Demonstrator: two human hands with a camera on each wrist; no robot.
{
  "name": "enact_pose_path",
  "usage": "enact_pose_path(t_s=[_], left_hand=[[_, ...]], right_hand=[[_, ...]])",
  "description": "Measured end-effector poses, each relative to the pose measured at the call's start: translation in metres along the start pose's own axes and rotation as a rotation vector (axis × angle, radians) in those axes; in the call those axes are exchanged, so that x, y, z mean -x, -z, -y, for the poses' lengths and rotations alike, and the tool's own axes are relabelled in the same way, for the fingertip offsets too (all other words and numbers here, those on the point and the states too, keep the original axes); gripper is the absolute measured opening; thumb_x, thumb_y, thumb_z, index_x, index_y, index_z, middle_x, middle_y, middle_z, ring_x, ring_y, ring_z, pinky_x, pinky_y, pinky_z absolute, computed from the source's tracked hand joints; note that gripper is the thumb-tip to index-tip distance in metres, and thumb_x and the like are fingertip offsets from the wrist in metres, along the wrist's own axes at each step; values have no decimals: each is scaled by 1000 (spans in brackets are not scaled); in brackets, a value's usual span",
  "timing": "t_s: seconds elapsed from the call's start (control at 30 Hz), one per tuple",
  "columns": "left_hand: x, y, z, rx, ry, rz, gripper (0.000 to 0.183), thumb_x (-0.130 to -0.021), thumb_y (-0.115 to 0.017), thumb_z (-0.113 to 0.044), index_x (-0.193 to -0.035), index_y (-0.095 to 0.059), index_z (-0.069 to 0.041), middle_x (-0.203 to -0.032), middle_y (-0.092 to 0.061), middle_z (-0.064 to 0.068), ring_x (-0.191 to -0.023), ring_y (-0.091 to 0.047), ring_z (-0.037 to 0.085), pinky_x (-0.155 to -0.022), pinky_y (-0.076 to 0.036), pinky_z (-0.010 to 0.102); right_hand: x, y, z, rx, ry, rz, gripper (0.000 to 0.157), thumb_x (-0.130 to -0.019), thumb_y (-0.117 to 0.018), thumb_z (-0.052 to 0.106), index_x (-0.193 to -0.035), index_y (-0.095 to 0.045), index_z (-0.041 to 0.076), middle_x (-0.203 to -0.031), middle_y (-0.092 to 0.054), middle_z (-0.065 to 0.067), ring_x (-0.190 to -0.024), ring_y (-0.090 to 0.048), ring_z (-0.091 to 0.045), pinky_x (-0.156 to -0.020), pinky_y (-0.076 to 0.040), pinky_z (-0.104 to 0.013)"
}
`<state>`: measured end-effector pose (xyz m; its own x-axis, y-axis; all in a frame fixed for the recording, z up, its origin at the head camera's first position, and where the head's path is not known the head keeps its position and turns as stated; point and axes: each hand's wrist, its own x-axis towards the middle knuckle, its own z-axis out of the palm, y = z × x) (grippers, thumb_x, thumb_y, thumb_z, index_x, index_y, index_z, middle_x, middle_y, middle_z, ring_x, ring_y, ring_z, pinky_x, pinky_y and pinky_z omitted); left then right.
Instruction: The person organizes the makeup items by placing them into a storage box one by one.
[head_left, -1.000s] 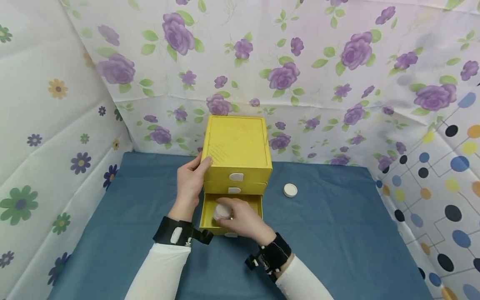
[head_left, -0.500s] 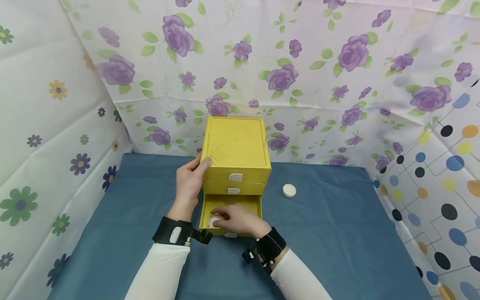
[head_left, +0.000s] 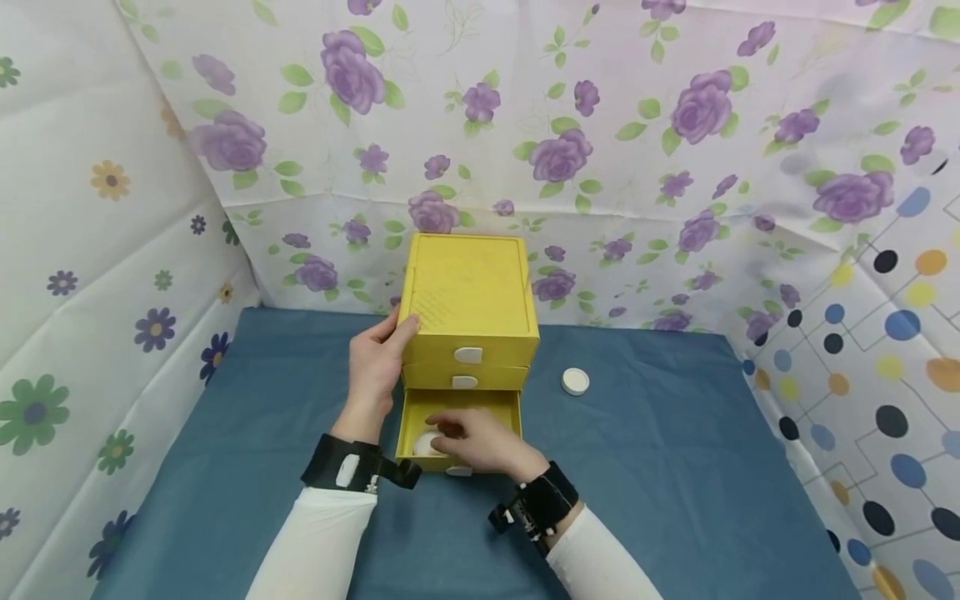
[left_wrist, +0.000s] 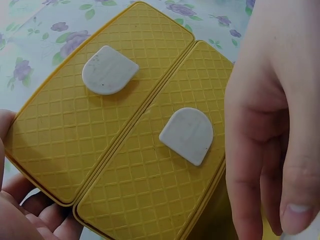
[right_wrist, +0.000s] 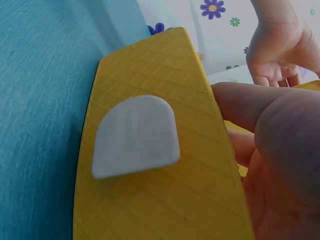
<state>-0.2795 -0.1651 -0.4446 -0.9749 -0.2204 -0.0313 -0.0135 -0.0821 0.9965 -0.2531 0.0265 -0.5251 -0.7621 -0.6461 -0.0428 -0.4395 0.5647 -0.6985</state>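
Note:
A small yellow drawer cabinet point(head_left: 468, 283) has two upper drawers closed and its bottom drawer point(head_left: 491, 402) pulled out. My left hand point(head_left: 375, 358) grips the cabinet's left edge, thumb on the top and fingers around the side. Inside the bottom drawer, near its front left corner, lies a white round piece point(head_left: 426, 443), partly covered by my right hand point(head_left: 480, 440). That hand reaches over the drawer's front, its thumb and forefinger apart beside the piece. White tabs point(right_wrist: 137, 137) serve as drawer handles.
A white round lid-like disc point(head_left: 575, 382) lies on the blue cloth point(head_left: 637, 467) to the cabinet's right. Floral sheets point(head_left: 558, 158) hang behind and at the left, a dotted sheet point(head_left: 892, 421) at the right.
My right hand has lowered the white round piece toward the drawer's front left corner, and its fingers have parted from it. The left hand keeps its grip on the cabinet.

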Motion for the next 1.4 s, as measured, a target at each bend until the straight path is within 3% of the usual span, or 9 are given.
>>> enact_pose_path(t_s=[0.3, 0.47, 0.63, 0.77, 0.9, 1.03, 1.23, 1.4], left_hand=[[-1, -1, 1, -4, -3, -13, 58, -87, -74, -49, -137, -58, -25, -144, -53, 1, -126, -49, 16, -104, -43, 43], [0, -2, 1, -3, -5, -5, 58, -87, -73, -49, -137, -58, -24, -144, -53, 0, -127, -49, 15, -105, -43, 42], [-1, -3, 0, 4, -12, -2, 58, -87, -73, -50, -137, -58, -24, -144, -53, -1, -127, -49, 15, -104, -43, 42], [-1, -4, 1, -1, -6, -20, 58, -86, -74, -50, -136, -59, -25, -143, -54, 0, -126, -50, 16, -105, -43, 42], [-1, -2, 1, -3, -5, -27, 58, -87, -74, -49, -137, -58, -24, -143, -54, 1, -126, -49, 16, -106, -42, 43], [-2, -1, 1, -2, -14, -31, 58, -86, -74, -50, -136, -59, -24, -142, -55, -1, -126, -49, 15, -106, -42, 42], [-1, -1, 3, 1, -11, -13, 58, -87, -73, -50, -136, -59, -23, -143, -54, 0, -128, -48, 15, -107, -41, 42], [-1, -1, 3, 14, -7, -17, 56, -86, -74, -49, -135, -61, -25, -141, -56, 0, -125, -50, 15, -105, -42, 43]], right_hand=[[19, 17, -2, -121, -48, -65, 43, -100, -59, 39, -136, -61, 16, -125, -66, -2, -108, -59, -9, -93, -54, -39], [46, 36, -11, -209, -105, -129, 41, -100, -60, 39, -134, -63, 18, -125, -66, 3, -105, -60, -10, -84, -55, -38], [74, 58, -40, -380, -183, -188, 42, -99, -60, 41, -134, -63, 17, -126, -65, 1, -107, -62, -14, -88, -55, -43], [90, 72, -74, -456, -330, -283, 44, -101, -57, 41, -137, -60, 16, -127, -65, -3, -108, -62, -16, -89, -55, -46], [96, 82, -101, -337, -464, -431, 44, -100, -60, 38, -139, -58, 17, -125, -65, -5, -105, -62, -20, -85, -54, -47], [92, 91, -116, -164, -548, -525, 50, -97, -64, 37, -142, -54, 17, -128, -61, -11, -110, -58, -27, -86, -52, -50], [79, 96, -129, 70, -578, -519, 62, -92, -71, 30, -146, -48, 11, -138, -51, -22, -122, -48, -38, -96, -46, -57], [64, 96, -137, 115, -541, -455, 72, -92, -70, 31, -153, -37, 9, -143, -39, -29, -125, -42, -45, -98, -43, -61]])
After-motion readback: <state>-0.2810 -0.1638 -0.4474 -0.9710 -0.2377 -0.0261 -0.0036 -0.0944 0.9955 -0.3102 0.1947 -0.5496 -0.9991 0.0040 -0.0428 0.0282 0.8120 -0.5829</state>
